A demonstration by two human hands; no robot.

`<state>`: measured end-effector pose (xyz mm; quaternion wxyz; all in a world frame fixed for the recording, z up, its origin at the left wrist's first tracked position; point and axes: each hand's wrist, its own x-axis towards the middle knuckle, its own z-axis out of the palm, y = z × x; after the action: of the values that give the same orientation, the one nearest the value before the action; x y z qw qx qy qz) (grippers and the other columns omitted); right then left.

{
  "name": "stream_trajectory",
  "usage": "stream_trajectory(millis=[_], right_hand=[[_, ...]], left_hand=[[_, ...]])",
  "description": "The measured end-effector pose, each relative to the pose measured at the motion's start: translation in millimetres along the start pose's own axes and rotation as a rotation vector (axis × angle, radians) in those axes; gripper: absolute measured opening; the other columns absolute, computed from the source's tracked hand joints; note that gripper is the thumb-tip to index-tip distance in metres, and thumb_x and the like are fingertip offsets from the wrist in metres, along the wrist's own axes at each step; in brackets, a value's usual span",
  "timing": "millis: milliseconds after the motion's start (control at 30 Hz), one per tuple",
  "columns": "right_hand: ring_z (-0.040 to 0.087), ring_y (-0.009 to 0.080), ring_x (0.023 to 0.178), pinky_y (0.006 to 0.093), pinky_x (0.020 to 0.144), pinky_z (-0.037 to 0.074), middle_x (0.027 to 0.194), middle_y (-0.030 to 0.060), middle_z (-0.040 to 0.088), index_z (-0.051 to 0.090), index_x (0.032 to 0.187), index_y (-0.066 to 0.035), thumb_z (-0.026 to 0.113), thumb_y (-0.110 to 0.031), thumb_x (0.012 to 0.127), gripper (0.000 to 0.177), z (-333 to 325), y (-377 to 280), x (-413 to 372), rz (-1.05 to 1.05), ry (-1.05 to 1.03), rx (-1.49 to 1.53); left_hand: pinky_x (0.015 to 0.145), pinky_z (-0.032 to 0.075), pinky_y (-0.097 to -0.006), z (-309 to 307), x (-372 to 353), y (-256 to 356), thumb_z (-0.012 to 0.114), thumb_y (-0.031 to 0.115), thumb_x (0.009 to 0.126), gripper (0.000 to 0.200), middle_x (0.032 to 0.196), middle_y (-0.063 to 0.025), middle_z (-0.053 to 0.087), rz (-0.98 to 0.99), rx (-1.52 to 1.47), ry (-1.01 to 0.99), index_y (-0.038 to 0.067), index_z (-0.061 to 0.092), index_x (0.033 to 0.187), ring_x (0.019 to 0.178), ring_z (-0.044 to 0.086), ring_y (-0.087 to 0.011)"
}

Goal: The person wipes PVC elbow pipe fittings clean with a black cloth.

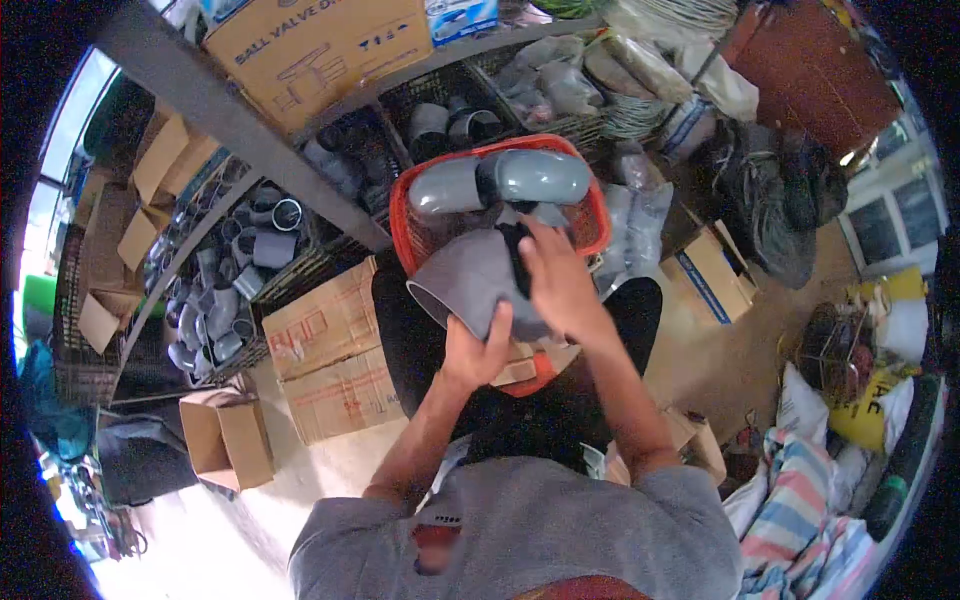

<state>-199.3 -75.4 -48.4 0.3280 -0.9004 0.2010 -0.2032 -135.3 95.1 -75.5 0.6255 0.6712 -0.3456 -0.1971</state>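
Note:
A large grey plastic pipe fitting (462, 275) is held in front of my body, above my lap, its wide round mouth turned toward the lower left. My left hand (478, 350) grips the fitting at its lower rim, with the thumb on the outside. My right hand (560, 285) lies over the fitting's right side, fingers bent around a black cloth (513, 245) pressed to the surface. Just beyond is a red plastic basket (402, 225) with two big grey pipe elbows (540, 177) in it. Part of the basket is hidden behind the fitting.
Crates of grey pipe fittings (225, 290) stand on shelving at the left. Flattened cardboard (330, 350) and an open box (228, 440) lie on the floor. At the right are another carton (708, 275) and a striped cloth (800, 510). A large printed box (320, 55) stands above.

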Motion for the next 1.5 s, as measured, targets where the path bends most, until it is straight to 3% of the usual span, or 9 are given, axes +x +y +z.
stream_trajectory(millis=[133, 400, 467, 600, 667, 867, 967, 1333, 1500], right_hand=[[0.052, 0.0455, 0.128, 0.0461, 0.115, 0.036, 0.137, 0.0309, 0.054, 0.044, 0.145, 0.006, 0.038, -0.014, 0.103, 0.047, 14, 67, -1, 0.135, -0.160, 0.304], [0.049, 0.0445, 0.133, 0.0460, 0.115, 0.035, 0.141, 0.0318, 0.051, 0.043, 0.147, 0.003, 0.041, -0.020, 0.103, 0.050, -1, -38, -20, -0.251, 0.196, -0.195], [0.048, 0.0420, 0.135, 0.0442, 0.117, 0.033, 0.146, 0.0268, 0.050, 0.043, 0.148, 0.001, 0.037, -0.026, 0.106, 0.050, -3, 2, -2, 0.061, -0.132, 0.525], [0.061, 0.0219, 0.117, 0.0343, 0.104, 0.045, 0.127, 0.0100, 0.066, 0.060, 0.135, -0.004, 0.044, -0.045, 0.106, 0.053, 38, 70, -8, 0.220, -0.216, 0.708], [0.053, 0.0276, 0.131, 0.0421, 0.114, 0.039, 0.144, 0.0130, 0.056, 0.054, 0.144, -0.007, 0.036, -0.027, 0.108, 0.044, 18, 18, -24, 1.049, -0.117, 1.306], [0.052, 0.0225, 0.128, 0.0382, 0.109, 0.040, 0.135, 0.0139, 0.058, 0.047, 0.148, -0.003, 0.054, -0.019, 0.101, 0.050, 110, 74, -111, 0.521, 0.365, 1.441], [0.065, 0.0283, 0.113, 0.0368, 0.098, 0.049, 0.115, 0.0250, 0.067, 0.039, 0.148, -0.002, 0.058, -0.013, 0.098, 0.054, 43, -27, -62, 0.152, 0.616, 0.487], [0.065, 0.0485, 0.098, 0.0489, 0.084, 0.053, 0.100, 0.0309, 0.068, 0.063, 0.117, 0.005, 0.070, -0.011, 0.086, 0.036, -22, -7, -23, 0.123, 0.346, 0.211], [0.067, 0.0189, 0.083, 0.0353, 0.078, 0.052, 0.091, 0.0110, 0.074, 0.069, 0.107, 0.003, 0.072, -0.022, 0.092, 0.029, 8, -21, -30, 0.372, 0.363, 0.657]], left_hand=[[0.098, 0.047, -0.0388, -12, -2, 7, 0.062, 0.012, 0.097, 0.039, 0.126, -0.0158, 0.063, 0.299, 0.255, -0.091, -0.005, 0.053, 0.132, 0.112, 0.061, -0.0248], [0.090, 0.052, -0.0362, -19, 14, 17, 0.061, 0.010, 0.098, 0.027, 0.109, -0.0140, 0.069, -0.102, 0.146, 0.000, -0.006, 0.060, 0.120, 0.100, 0.065, -0.0226], [0.091, 0.052, -0.0361, -17, 1, 20, 0.066, 0.013, 0.095, 0.035, 0.112, -0.0163, 0.068, 0.282, 0.237, -0.061, -0.007, 0.058, 0.122, 0.101, 0.066, -0.0247], [0.072, 0.054, -0.0349, -24, -8, 44, 0.070, 0.017, 0.092, 0.027, 0.091, -0.0118, 0.073, 0.137, 0.069, 0.106, -0.007, 0.067, 0.105, 0.078, 0.068, -0.0233], [0.072, 0.052, -0.0301, -41, 1, 41, 0.068, 0.021, 0.097, 0.028, 0.092, -0.0087, 0.072, 0.015, 0.049, 0.132, -0.006, 0.068, 0.101, 0.081, 0.066, -0.0169], [0.075, 0.056, -0.0332, -44, 28, -30, 0.064, 0.031, 0.100, 0.034, 0.093, -0.0075, 0.070, -0.423, -0.464, 0.594, 0.002, 0.062, 0.116, 0.085, 0.068, -0.0209], [0.081, 0.055, -0.0418, -44, 31, -25, 0.047, 0.041, 0.105, 0.045, 0.121, -0.0103, 0.065, -0.497, -0.934, 0.131, 0.006, 0.056, 0.132, 0.103, 0.065, -0.0237], [0.103, 0.048, -0.0442, -18, 25, 42, 0.067, 0.038, 0.098, 0.059, 0.134, -0.0120, 0.057, -0.251, -0.614, 0.504, 0.001, 0.048, 0.139, 0.122, 0.057, -0.0249], [0.096, 0.052, -0.0438, -20, 28, 36, 0.068, 0.038, 0.097, 0.058, 0.128, -0.0123, 0.059, -0.245, -0.681, 0.607, 0.001, 0.049, 0.137, 0.115, 0.061, -0.0258]])
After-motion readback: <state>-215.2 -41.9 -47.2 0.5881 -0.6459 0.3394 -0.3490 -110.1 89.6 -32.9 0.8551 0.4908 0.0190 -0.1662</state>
